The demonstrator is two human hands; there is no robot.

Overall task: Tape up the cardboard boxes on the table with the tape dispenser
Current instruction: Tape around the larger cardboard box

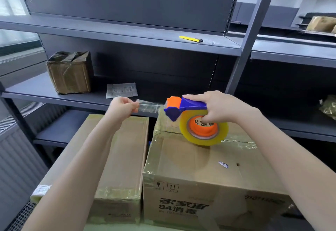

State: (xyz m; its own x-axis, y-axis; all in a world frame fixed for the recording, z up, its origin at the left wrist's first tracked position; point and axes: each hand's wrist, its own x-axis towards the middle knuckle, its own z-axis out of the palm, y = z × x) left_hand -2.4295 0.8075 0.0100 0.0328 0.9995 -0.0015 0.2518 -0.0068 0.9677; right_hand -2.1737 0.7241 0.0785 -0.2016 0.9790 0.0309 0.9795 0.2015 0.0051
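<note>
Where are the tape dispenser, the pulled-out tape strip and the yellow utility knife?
tape dispenser (192, 104): head view, on its blue handle.
tape strip (151, 105): head view, mid-strip.
utility knife (190, 39): head view, on its yellow body.

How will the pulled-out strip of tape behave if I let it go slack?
The tape strip, thin and wrinkled between the left hand and the tape dispenser, would probably flop and stick to itself. It looks nearly weightless.

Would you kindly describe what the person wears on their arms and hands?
Nothing shows: the left hand and right hand are bare, without gloves, rings or a watch, and both forearms are uncovered, with no sleeve in view.
</note>
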